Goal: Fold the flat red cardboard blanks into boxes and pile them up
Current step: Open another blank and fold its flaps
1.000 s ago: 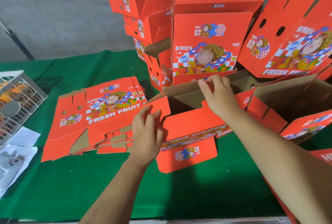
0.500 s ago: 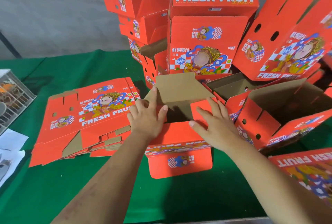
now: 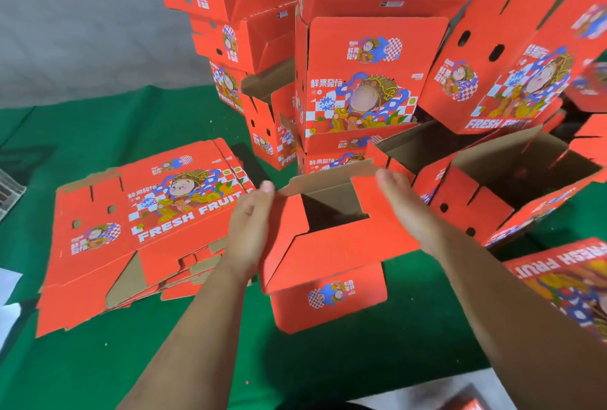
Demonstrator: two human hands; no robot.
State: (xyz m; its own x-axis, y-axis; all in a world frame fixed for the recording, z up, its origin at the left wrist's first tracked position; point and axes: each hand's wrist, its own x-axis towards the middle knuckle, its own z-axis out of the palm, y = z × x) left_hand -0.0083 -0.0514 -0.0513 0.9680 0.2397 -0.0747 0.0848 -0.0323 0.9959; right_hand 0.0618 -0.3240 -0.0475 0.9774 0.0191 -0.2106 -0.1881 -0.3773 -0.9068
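Observation:
A half-formed red box (image 3: 331,255) stands on the green table (image 3: 131,360) in front of me, its top open and its brown inside showing. My left hand (image 3: 251,229) presses flat against the box's left flap, fingers straight. My right hand (image 3: 405,206) lies along the right flap, fingers extended over its edge. A stack of flat red blanks (image 3: 138,229) printed FRESH FRUIT lies to the left of the box. Behind it rises a pile of folded boxes (image 3: 368,81).
More folded boxes (image 3: 226,38) lean in a column at the back left. An open box (image 3: 512,199) lies on its side at the right, with another printed box (image 3: 565,281) near my right forearm. White paper (image 3: 8,294) sits at the left edge.
My hands moved from on top of the box to its two side flaps, which now fold inward. The box has risen higher and closer to me.

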